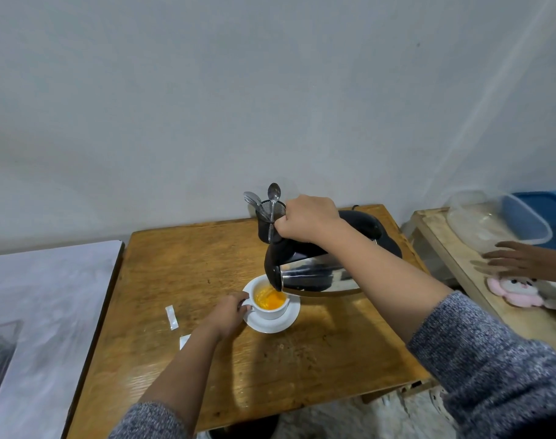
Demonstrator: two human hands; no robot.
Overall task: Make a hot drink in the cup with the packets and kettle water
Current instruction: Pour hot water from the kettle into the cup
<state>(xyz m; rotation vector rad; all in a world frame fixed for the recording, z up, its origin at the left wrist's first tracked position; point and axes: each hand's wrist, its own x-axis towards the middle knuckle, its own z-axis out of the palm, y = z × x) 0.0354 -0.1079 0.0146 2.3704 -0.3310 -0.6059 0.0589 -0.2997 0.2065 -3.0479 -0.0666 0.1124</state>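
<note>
My right hand (pixel 308 220) grips the black handle of the steel kettle (pixel 314 274), which is tipped steeply with its spout over the white cup (pixel 270 304), while my left hand (pixel 229 313) pinches the cup's handle with closed fingers. The cup stands on a white saucer (pixel 275 323) near the middle of the wooden counter (pixel 181 264), and the liquid inside it shows bright orange-yellow under the spout. Two small white packets lie on the counter toward its left edge: one packet (pixel 172 317) just left of my left hand, a second packet (pixel 185 340) partly hidden behind my left forearm. At the counter's far edge, just behind my right hand, a dark mesh holder (pixel 265 223) carries several metal spoons (pixel 272 196) standing upright. The kettle's black base (pixel 387 243) sits near the far right corner of the counter. Beyond the counter's right edge, on a separate wooden shelf (pixel 454 258), another person's hand (pixel 514 259) rests flat beside a clear plastic tub (pixel 492 220) and a pink plush toy (pixel 517 291).
</note>
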